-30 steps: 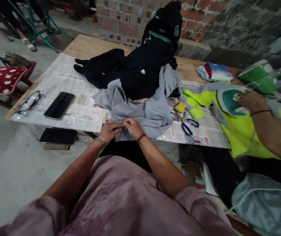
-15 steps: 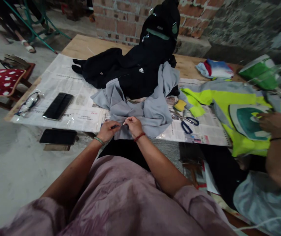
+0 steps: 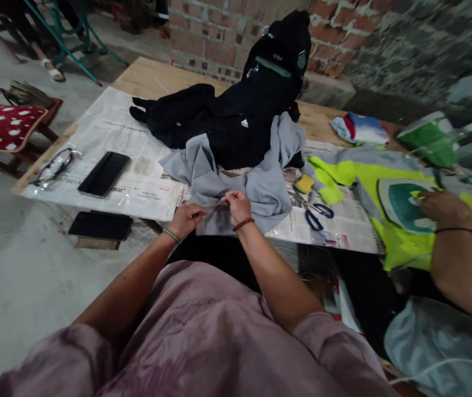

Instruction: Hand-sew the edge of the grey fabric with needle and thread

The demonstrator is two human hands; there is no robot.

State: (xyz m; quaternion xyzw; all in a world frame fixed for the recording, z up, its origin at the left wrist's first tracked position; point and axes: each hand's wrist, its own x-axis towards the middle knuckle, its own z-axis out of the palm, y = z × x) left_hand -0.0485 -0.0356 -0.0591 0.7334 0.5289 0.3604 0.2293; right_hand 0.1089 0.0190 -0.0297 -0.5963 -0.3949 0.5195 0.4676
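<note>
My left hand [image 3: 185, 219] is closed in a pinch on a small, dark, slim item whose kind I cannot make out. Just to its right, my right hand [image 3: 239, 207] pinches with fingertips together. Faint thin strands [image 3: 216, 207], like thread, run between the two hands. Beneath and behind both hands spreads a crumpled grey garment [image 3: 261, 190] at the table's front edge. A black Adidas jacket [image 3: 223, 127] lies beyond it. To the right rest scissors with dark blue handles [image 3: 314, 219] and a yellow pad [image 3: 304, 183].
Newspaper [image 3: 149, 201] under clear plastic covers the table. On the left are a phone [image 3: 104, 173] and glasses [image 3: 56, 165]; another phone [image 3: 100, 226] sits below the edge. At right, a co-worker's hand [image 3: 446, 209] holds an iron [image 3: 405, 204] on a yellow-grey garment [image 3: 368, 176]. A black backpack [image 3: 277, 66] stands behind.
My right hand has moved away from my left, and thin strands now stretch across the gap. The co-worker's iron has shifted slightly left. The view has turned a little.
</note>
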